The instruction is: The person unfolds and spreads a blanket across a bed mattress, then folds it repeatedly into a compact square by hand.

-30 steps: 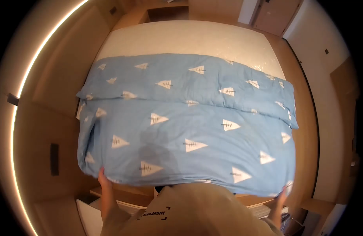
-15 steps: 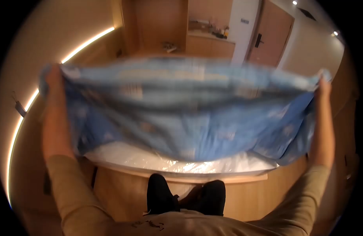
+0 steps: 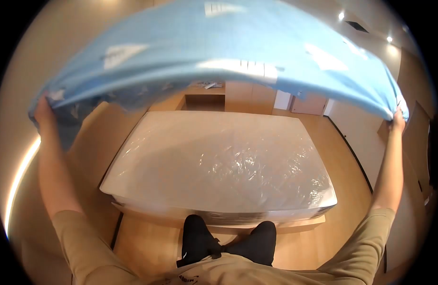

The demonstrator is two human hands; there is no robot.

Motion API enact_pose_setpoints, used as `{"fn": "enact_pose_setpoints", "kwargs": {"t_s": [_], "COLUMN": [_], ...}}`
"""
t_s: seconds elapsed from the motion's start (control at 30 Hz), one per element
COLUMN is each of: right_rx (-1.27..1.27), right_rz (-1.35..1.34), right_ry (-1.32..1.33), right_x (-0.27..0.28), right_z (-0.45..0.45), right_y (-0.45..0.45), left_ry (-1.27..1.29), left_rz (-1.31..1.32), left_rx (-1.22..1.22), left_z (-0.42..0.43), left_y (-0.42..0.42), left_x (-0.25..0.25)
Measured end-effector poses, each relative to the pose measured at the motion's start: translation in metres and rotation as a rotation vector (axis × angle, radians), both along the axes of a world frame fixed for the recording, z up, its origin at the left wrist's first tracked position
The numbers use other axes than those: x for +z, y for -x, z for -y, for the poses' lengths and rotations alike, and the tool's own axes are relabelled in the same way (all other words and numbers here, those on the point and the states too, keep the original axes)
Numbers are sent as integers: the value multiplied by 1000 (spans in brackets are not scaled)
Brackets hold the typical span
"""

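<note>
A light blue quilt [image 3: 181, 38] with white tree shapes billows in the air across the top of the view, its near edge arched between my raised hands. At the upper left, my left hand [image 3: 44, 110] is closed round one corner. My right hand [image 3: 398, 121] grips the other corner at the right. Below the quilt lies a mattress [image 3: 219, 161] in shiny clear plastic wrap. The quilt does not touch the part of the mattress that shows. Its far edge is out of view.
The mattress rests on a low wooden base [image 3: 295, 224]. Beyond its far end stand wooden cabinets [image 3: 247, 97] and a door [image 3: 308, 103]. A lit strip [image 3: 22, 175] runs along the left wall. My legs are at the mattress's near edge.
The quilt lay over the mattress, then was lifted by both hands; now it is higher and spread in the air. The mattress top has come into view beneath it.
</note>
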State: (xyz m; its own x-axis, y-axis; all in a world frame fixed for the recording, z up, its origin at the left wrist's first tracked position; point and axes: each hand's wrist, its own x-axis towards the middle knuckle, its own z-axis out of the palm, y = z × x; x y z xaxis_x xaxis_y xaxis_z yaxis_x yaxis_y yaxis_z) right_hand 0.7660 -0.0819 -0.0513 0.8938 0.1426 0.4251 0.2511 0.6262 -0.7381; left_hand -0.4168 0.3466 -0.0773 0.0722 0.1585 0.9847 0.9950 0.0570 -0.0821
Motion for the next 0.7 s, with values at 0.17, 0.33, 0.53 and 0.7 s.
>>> {"fn": "enact_pose_setpoints", "kwargs": {"t_s": [0.17, 0.33, 0.53, 0.7], "right_rx": [73, -185, -442, -373], "right_rz": [-42, -176, -420, -643], "right_ry": [-73, 272, 638, 1103], "right_x": [-91, -216, -400, -532], "right_z": [36, 82, 140, 82], "right_y": [41, 61, 78, 45], "left_ry": [-15, 330, 227, 439], "left_rz": [1385, 1827, 2221, 2324], "left_rx": [-1368, -1397, -1043, -535], "left_z": [91, 163, 262, 176], "left_y": [-101, -106, -132, -179], "left_x": [-86, -258, -464, -510]}}
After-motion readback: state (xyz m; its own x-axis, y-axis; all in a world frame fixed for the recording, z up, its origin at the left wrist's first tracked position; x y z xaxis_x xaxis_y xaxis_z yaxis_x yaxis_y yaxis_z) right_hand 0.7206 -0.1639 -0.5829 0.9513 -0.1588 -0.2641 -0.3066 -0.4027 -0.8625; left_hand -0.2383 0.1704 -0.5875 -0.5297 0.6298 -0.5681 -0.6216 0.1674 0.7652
